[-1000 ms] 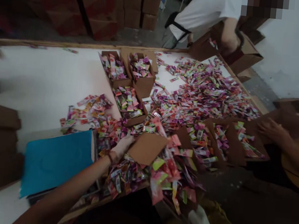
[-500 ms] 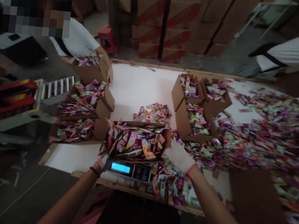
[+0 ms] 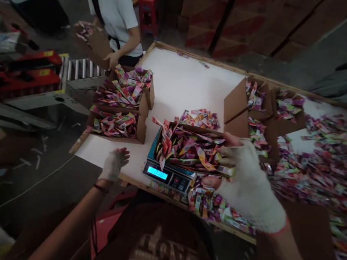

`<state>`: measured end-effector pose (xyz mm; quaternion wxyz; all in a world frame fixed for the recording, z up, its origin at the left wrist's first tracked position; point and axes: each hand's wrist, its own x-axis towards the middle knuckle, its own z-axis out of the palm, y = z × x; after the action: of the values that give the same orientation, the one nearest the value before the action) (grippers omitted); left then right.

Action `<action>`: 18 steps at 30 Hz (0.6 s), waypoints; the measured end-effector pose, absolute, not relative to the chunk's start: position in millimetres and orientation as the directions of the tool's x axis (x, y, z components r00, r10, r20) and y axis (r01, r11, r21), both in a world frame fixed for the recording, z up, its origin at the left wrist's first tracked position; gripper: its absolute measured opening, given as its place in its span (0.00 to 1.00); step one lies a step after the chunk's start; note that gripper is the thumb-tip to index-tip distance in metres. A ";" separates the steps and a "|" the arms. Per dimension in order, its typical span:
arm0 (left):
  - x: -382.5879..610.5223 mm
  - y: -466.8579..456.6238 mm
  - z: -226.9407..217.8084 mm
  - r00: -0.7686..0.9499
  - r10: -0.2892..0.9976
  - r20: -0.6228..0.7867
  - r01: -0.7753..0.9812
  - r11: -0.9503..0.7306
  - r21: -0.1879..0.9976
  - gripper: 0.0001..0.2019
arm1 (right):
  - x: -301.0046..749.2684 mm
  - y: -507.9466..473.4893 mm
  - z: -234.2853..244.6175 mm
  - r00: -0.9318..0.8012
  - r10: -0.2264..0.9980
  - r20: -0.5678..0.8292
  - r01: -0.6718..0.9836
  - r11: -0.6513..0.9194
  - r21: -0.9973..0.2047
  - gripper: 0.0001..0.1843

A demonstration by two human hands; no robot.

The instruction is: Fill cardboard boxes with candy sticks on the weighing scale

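A cardboard box (image 3: 185, 164) full of small pink, purple and yellow sachets (image 3: 196, 148) sits on a digital scale (image 3: 169, 176) with a lit blue display. My left hand (image 3: 115, 163), in a whitish fingerless glove, is left of the scale with fingers apart, touching nothing. Gloved too, my right hand (image 3: 245, 182) is at the box's right end. Its fingers and thumb are spread on either side of that end, close over the sachets; whether they touch is unclear.
Filled boxes (image 3: 115, 122) stand at the left beside a roller conveyor (image 3: 82, 70). More filled boxes (image 3: 257, 101) and a wide heap of sachets (image 3: 326, 169) lie right. A small pile (image 3: 200, 118) lies behind the scale. Across the table, a person in white (image 3: 117, 10) holds a filled box.
My left hand has let go of the box and moved left. My right hand has lifted and spread. The person opposite has picked up a box from the left row. My view has shifted.
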<state>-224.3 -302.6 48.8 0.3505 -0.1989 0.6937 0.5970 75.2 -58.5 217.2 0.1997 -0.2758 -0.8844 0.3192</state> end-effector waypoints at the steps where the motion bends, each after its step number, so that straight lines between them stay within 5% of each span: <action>1: -228.7 -299.2 55.1 -0.702 0.176 -0.690 -0.671 0.163 0.724 0.14 | 62.1 -66.6 219.8 -0.798 0.584 0.147 0.362 0.661 -0.658 0.54; 5: -234.0 -262.7 76.3 -0.748 0.412 -0.520 -0.563 0.019 0.826 0.20 | 8.9 -89.5 218.0 -0.859 0.491 -0.145 0.477 0.665 -0.574 0.71; 9: -232.7 -206.2 79.5 -0.766 0.481 -0.427 -0.448 0.078 0.891 0.26 | -34.4 -101.6 207.0 -0.836 0.445 -0.320 0.549 0.687 -0.476 0.71; 13: -236.0 -165.3 77.4 -0.713 0.594 -0.373 -0.355 0.152 0.922 0.20 | -47.9 -105.9 197.7 -0.847 0.459 -0.267 0.530 0.694 -0.487 0.45; 18: -243.7 -150.8 87.8 -0.690 0.640 -0.338 -0.301 0.171 0.938 0.12 | -30.6 -95.4 185.1 -0.897 0.440 -0.038 0.367 0.695 -0.619 0.15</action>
<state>-243.7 -150.8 87.8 0.3727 0.1266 0.6682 0.6313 -30.6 -95.4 185.1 0.0565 -0.2193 -0.9188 0.3233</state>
